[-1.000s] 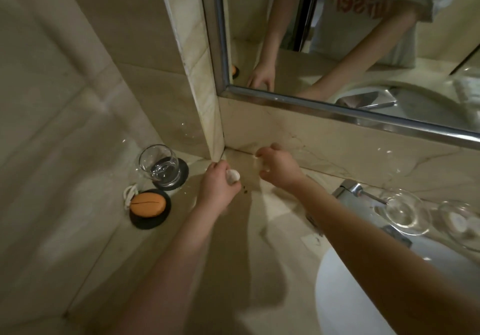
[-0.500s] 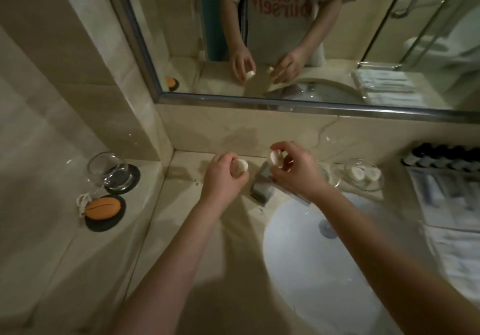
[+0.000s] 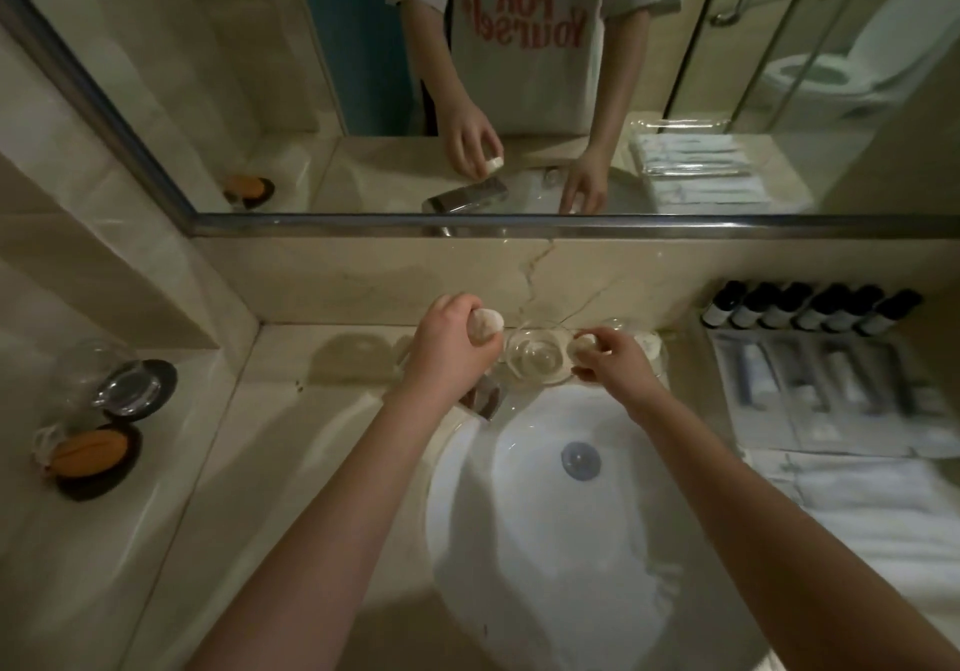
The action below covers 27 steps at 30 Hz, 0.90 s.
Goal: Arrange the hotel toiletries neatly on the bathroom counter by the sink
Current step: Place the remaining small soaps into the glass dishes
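Note:
My left hand (image 3: pixel 451 345) grips a small round white soap (image 3: pixel 486 320) above the tap (image 3: pixel 485 400), behind the sink (image 3: pixel 545 514). My right hand (image 3: pixel 610 358) pinches a second small white soap (image 3: pixel 585 343) at the right rim of an empty clear glass dish (image 3: pixel 537 358) on the back ledge. Another glass dish (image 3: pixel 649 345) with white pieces in it sits just right of that hand, partly hidden. A row of several dark little bottles (image 3: pixel 810 306) stands against the wall at the right, with wrapped toiletry packets (image 3: pixel 831 389) in front of them.
On the left ledge stand a glass tumbler (image 3: pixel 104 374) on a dark coaster and an orange soap (image 3: pixel 88 452) on a dark dish. Folded white towels (image 3: pixel 872 509) lie right of the basin. A mirror (image 3: pixel 519 77) runs along the back wall.
The view swung right from the left corner to the sink. Both hands, each holding a white soap, moved right to the glass dishes behind the tap; the right hand lowered to the empty dish's rim.

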Each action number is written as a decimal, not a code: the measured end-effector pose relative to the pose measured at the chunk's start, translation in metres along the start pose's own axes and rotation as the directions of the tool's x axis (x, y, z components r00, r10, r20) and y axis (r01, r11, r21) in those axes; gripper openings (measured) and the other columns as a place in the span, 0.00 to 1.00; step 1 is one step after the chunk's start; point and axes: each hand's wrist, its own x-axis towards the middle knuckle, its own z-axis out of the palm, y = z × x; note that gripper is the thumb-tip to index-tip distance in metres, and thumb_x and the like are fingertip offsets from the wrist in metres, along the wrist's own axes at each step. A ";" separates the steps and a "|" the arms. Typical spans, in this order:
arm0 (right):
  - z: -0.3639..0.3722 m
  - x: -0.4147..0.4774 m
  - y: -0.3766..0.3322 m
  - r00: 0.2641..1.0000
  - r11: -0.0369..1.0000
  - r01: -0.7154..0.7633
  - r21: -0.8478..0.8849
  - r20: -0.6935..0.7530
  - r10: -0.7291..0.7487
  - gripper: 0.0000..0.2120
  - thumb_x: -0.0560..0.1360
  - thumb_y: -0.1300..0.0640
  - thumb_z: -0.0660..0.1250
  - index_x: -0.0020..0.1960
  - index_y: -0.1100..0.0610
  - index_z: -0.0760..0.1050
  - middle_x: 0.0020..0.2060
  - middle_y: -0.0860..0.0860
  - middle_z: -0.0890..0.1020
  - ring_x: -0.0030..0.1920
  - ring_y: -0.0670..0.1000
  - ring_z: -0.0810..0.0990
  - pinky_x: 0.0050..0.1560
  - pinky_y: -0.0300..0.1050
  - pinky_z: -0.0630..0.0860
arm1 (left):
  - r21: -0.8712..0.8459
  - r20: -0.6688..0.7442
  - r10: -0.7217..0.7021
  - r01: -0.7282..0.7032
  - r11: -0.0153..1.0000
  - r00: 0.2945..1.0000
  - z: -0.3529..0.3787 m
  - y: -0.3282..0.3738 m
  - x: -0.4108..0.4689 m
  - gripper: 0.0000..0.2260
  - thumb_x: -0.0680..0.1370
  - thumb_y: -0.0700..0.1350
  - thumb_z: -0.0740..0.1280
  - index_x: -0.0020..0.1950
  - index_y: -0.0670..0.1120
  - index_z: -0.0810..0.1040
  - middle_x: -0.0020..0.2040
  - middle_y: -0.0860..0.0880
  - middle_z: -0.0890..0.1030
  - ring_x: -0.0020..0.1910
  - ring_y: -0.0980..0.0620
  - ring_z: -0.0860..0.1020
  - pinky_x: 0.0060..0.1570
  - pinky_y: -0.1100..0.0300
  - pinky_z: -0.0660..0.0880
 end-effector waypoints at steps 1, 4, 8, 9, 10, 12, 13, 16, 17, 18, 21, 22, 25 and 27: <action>-0.001 0.009 0.005 1.000 0.999 -0.017 -0.030 0.001 0.017 0.11 0.73 0.63 0.66 0.55 0.62 0.77 0.43 0.56 0.80 0.41 0.54 0.79 0.46 0.50 0.78 | 0.014 0.007 -0.004 0.004 1.000 1.000 0.003 0.002 0.002 0.17 0.71 0.45 0.72 0.58 0.43 0.77 0.55 0.45 0.77 0.53 0.47 0.75 0.49 0.63 0.66; 0.002 0.032 0.010 0.999 0.983 -0.036 -0.178 -0.010 0.035 0.11 0.70 0.57 0.69 0.51 0.58 0.79 0.41 0.53 0.80 0.44 0.54 0.79 0.48 0.51 0.77 | 0.063 0.016 -0.013 0.012 0.998 1.000 0.009 0.002 0.006 0.17 0.71 0.44 0.72 0.58 0.42 0.77 0.56 0.44 0.77 0.55 0.45 0.75 0.50 0.63 0.66; 0.016 0.054 0.008 0.998 0.957 -0.025 -0.288 0.040 0.038 0.09 0.70 0.57 0.69 0.48 0.59 0.78 0.43 0.55 0.81 0.44 0.53 0.77 0.44 0.44 0.73 | 0.130 0.012 -0.040 0.038 0.991 0.999 0.011 -0.003 0.011 0.17 0.70 0.46 0.71 0.57 0.44 0.77 0.55 0.46 0.77 0.54 0.47 0.75 0.51 0.60 0.68; 0.018 0.059 0.008 0.998 0.949 -0.008 -0.316 0.054 0.026 0.08 0.69 0.58 0.69 0.48 0.59 0.77 0.44 0.56 0.82 0.43 0.54 0.78 0.43 0.44 0.72 | 0.144 0.015 -0.045 0.042 0.989 0.999 0.011 -0.004 0.013 0.17 0.70 0.47 0.71 0.57 0.45 0.77 0.55 0.46 0.77 0.54 0.47 0.75 0.51 0.59 0.69; 0.020 0.062 0.010 0.998 0.937 0.018 -0.350 0.068 0.006 0.08 0.69 0.58 0.68 0.47 0.59 0.77 0.44 0.57 0.83 0.43 0.55 0.78 0.42 0.44 0.72 | 0.154 0.020 -0.045 0.042 0.987 0.999 0.012 -0.005 0.014 0.17 0.70 0.47 0.71 0.57 0.45 0.77 0.54 0.47 0.77 0.54 0.47 0.75 0.51 0.59 0.69; 0.023 0.066 0.014 0.995 0.895 0.070 -0.440 0.095 -0.031 0.08 0.69 0.58 0.66 0.47 0.58 0.77 0.43 0.57 0.83 0.45 0.57 0.80 0.41 0.43 0.72 | 0.171 0.036 -0.043 0.036 0.985 0.998 0.013 -0.005 0.017 0.17 0.70 0.47 0.71 0.57 0.44 0.77 0.54 0.46 0.77 0.54 0.47 0.75 0.51 0.58 0.70; 0.024 0.067 0.016 0.993 0.866 0.093 -0.491 0.106 -0.047 0.09 0.69 0.58 0.64 0.48 0.58 0.76 0.44 0.57 0.82 0.46 0.58 0.80 0.41 0.44 0.73 | 0.179 0.043 -0.038 0.030 0.983 0.998 0.014 -0.004 0.019 0.17 0.70 0.47 0.71 0.57 0.44 0.77 0.54 0.46 0.77 0.54 0.46 0.75 0.52 0.58 0.70; 0.021 0.067 0.018 0.986 0.732 0.168 -0.661 0.127 -0.112 0.15 0.71 0.55 0.63 0.55 0.58 0.76 0.54 0.56 0.77 0.53 0.59 0.78 0.47 0.47 0.74 | 0.192 0.061 -0.022 0.010 0.981 0.998 0.019 0.003 0.026 0.15 0.71 0.46 0.70 0.56 0.43 0.77 0.54 0.44 0.77 0.54 0.44 0.75 0.53 0.56 0.72; 0.018 0.068 0.020 0.981 0.690 0.195 -0.697 0.138 -0.138 0.17 0.72 0.54 0.63 0.59 0.57 0.74 0.57 0.56 0.75 0.56 0.59 0.76 0.48 0.48 0.74 | 0.194 0.079 -0.020 0.005 0.981 0.997 0.022 0.007 0.030 0.15 0.71 0.46 0.70 0.56 0.43 0.77 0.54 0.44 0.77 0.54 0.44 0.75 0.53 0.55 0.72; 0.015 0.070 0.021 0.974 0.662 0.226 -0.715 0.153 -0.168 0.20 0.73 0.52 0.64 0.63 0.56 0.72 0.60 0.56 0.74 0.59 0.59 0.75 0.49 0.48 0.74 | 0.199 0.103 -0.023 0.002 0.980 0.994 0.026 0.010 0.035 0.15 0.72 0.47 0.70 0.56 0.44 0.77 0.54 0.44 0.77 0.53 0.44 0.76 0.53 0.55 0.73; 0.002 0.073 0.027 0.936 0.600 0.352 -0.718 0.251 -0.248 0.28 0.70 0.48 0.69 0.69 0.52 0.68 0.63 0.56 0.71 0.63 0.59 0.71 0.53 0.50 0.74 | 0.230 0.187 -0.040 -0.004 0.973 0.982 0.042 0.019 0.051 0.15 0.72 0.47 0.69 0.56 0.42 0.76 0.54 0.43 0.77 0.54 0.43 0.76 0.52 0.55 0.72; -0.001 0.074 0.029 0.919 0.569 0.394 -0.721 0.295 -0.262 0.30 0.69 0.47 0.70 0.69 0.51 0.68 0.62 0.56 0.71 0.63 0.59 0.70 0.53 0.50 0.74 | 0.245 0.217 -0.049 -0.006 0.970 0.975 0.049 0.021 0.056 0.15 0.72 0.47 0.69 0.56 0.42 0.76 0.54 0.43 0.77 0.54 0.43 0.76 0.52 0.56 0.72; -0.006 0.075 0.031 0.885 0.522 0.465 -0.715 0.353 -0.304 0.30 0.68 0.47 0.72 0.68 0.50 0.71 0.59 0.57 0.73 0.61 0.59 0.70 0.52 0.50 0.74 | 0.216 0.301 -0.152 0.088 0.972 0.941 0.069 0.026 0.073 0.14 0.72 0.45 0.69 0.54 0.42 0.76 0.51 0.44 0.79 0.51 0.44 0.77 0.49 0.55 0.74; -0.007 0.077 0.031 0.874 0.501 0.484 -0.718 0.364 -0.322 0.27 0.68 0.49 0.72 0.66 0.53 0.72 0.58 0.58 0.73 0.61 0.59 0.71 0.53 0.50 0.73 | 0.127 0.342 -0.233 0.201 0.971 0.910 0.082 0.025 0.083 0.12 0.70 0.42 0.71 0.51 0.44 0.75 0.49 0.45 0.79 0.48 0.46 0.78 0.47 0.56 0.74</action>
